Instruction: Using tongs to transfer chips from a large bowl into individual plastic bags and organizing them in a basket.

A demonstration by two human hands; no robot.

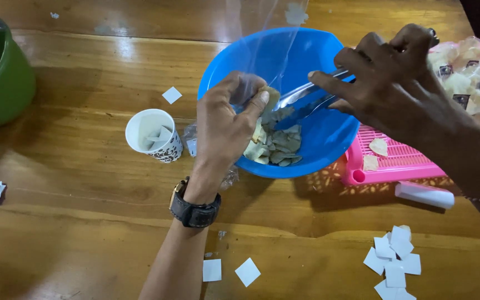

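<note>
Blue bowl [318,139] mid-table, pale beige chips [276,145] inside. My left hand [226,125] pinches beige chip [270,97]; black watch [194,211] on that wrist. My right hand [395,83] grips silver tongs [306,95]. Pink tray [401,161] at right edge. Green pot [6,78] at left edge. White cup [154,134], dark-patterned base. White paper squares [393,261] near front edge. Brown wooden table [84,233].

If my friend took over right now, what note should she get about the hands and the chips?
Left hand: holds a clear plastic bag open over the blue bowl, pinching a chip at its mouth.
Right hand: grips metal tongs pointing toward the bag.
Chips: a small pile lies in the bowl.
Done: filled bags sit on the pink tray.
Left: chips in the bowl are not yet bagged; white paper squares lie on the table.
</note>
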